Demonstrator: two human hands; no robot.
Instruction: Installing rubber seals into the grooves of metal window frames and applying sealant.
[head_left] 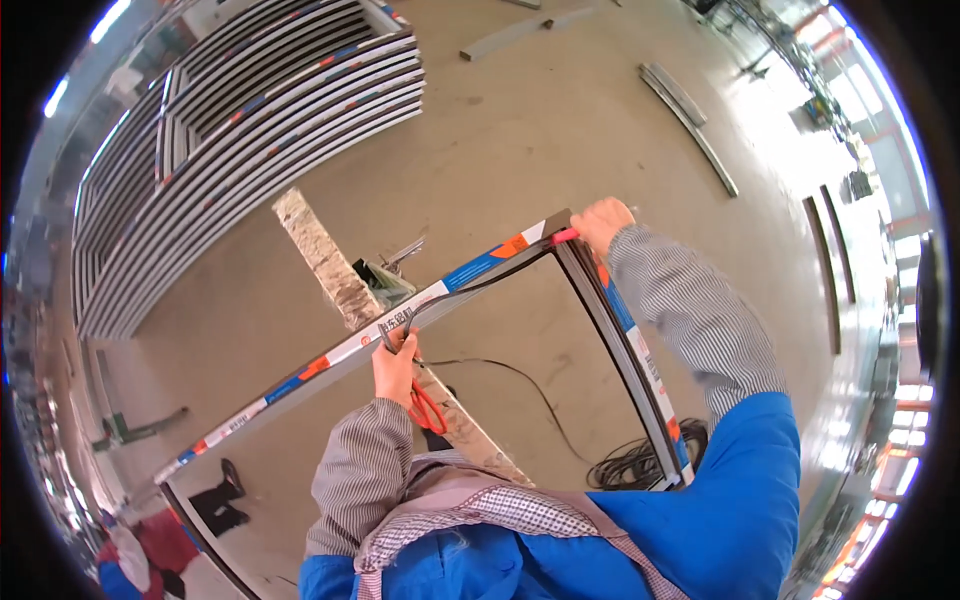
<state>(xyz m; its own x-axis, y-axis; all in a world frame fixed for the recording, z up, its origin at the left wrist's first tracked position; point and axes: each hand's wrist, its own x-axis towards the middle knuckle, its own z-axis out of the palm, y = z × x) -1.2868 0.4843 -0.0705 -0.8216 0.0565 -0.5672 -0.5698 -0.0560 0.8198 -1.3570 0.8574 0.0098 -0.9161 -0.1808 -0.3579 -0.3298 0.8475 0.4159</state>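
Observation:
A large rectangular window frame (345,350), wrapped in blue, white and orange protective tape, lies in front of me. My left hand (394,368) is closed at its long far side, around red-handled scissors (428,408) and a black rubber sealing strip (480,286). From there the strip runs loosely along the frame's inner edge toward the far right corner. At that corner my right hand (604,222) is closed, with a small pink-red piece (566,236) showing at its fingers. The rest of that piece is hidden by the hand.
A rough pale beam (320,252) passes beneath the frame. Stacked frames (290,100) stand far left. Coiled black cable (632,468) lies near the right side, and metal profiles (690,125) lie on the floor. Another person (150,555) is at lower left.

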